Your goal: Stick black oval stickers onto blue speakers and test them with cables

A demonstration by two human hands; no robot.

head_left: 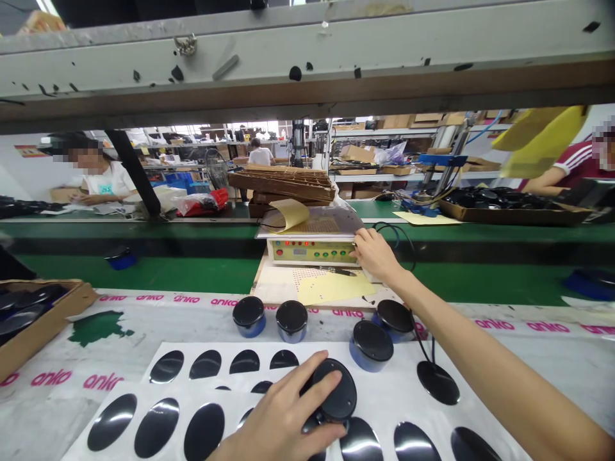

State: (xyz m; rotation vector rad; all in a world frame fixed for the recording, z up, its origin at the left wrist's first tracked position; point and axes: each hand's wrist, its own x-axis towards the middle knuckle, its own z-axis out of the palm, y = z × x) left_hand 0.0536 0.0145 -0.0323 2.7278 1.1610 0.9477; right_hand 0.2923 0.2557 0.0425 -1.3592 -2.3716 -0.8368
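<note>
My left hand (pixel 281 419) grips a round black-topped puck (pixel 336 390) at the near edge of the bench, over white sheets (pixel 288 349) covered with glossy black oval stickers. My right hand (pixel 375 253) reaches far forward and its fingers touch the front right of a cream control box (pixel 307 250) with red lights and green buttons. Several blue pucks with black tops (pixel 291 320) stand in a row between the sheets and the box. A yellow sheet (pixel 331 287) lies in front of the box.
A cardboard tray (pixel 43 320) of black parts sits at the left. A green conveyor belt (pixel 182 272) runs across behind the box. Other people work at the far left and far right. A grey metal beam (pixel 307 57) crosses overhead. A black cable (pixel 423 346) runs along my right arm.
</note>
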